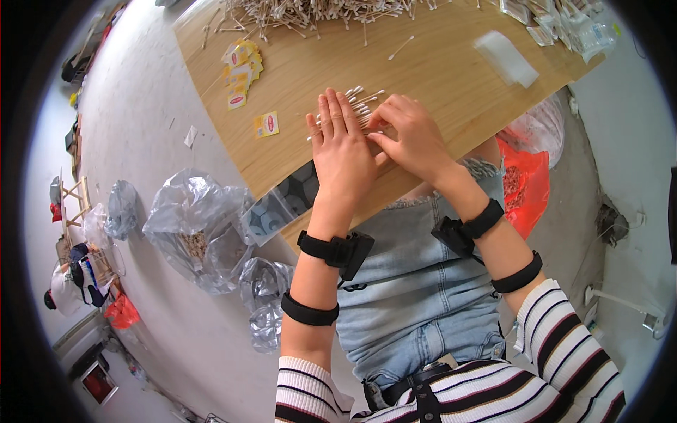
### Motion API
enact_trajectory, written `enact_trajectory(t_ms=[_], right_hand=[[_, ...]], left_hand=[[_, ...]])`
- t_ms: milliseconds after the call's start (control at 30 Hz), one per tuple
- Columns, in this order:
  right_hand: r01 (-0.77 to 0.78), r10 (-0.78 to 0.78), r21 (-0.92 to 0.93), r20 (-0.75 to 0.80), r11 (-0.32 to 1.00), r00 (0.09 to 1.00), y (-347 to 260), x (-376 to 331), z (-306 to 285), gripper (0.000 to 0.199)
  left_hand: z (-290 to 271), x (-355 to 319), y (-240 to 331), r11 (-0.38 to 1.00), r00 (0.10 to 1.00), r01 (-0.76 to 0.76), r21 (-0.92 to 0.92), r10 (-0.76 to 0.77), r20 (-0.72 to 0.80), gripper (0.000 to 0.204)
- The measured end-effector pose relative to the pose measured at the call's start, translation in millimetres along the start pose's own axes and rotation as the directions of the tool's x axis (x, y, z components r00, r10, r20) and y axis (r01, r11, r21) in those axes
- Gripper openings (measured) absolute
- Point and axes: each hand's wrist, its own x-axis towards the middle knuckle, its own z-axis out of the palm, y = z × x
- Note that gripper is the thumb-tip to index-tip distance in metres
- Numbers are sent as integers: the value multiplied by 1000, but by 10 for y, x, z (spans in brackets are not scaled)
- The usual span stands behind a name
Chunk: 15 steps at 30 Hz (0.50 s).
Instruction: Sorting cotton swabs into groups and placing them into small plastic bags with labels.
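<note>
My left hand (343, 149) lies flat, fingers together, on a small bunch of cotton swabs (360, 104) near the front edge of the wooden table (437, 77). My right hand (412, 138) is curled beside it, fingertips pressing on the same swabs and touching the left hand. A large loose heap of cotton swabs (317, 13) lies along the table's far side. One single swab (400, 48) lies apart in the middle.
Small yellow-and-red packets (241, 70) lie at the table's left, one more (266, 125) nearer my hands. A clear flat plastic piece (505, 58) and clear bags (571, 25) are at the right. Plastic bags (194, 229) sit on the floor at the left, a red bag (525, 183) under the table.
</note>
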Motion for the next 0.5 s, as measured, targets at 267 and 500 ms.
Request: enact_trajectory(t_ms=[267, 500], right_hand=[[0, 0, -40, -12, 999, 1000, 18, -48, -14, 15], [53, -49, -73, 53, 996, 997, 23, 1, -35, 15]], left_hand=[[3, -1, 37, 998, 998, 21, -66, -25, -61, 93], [0, -1, 27, 999, 998, 6, -50, -10, -69, 95]])
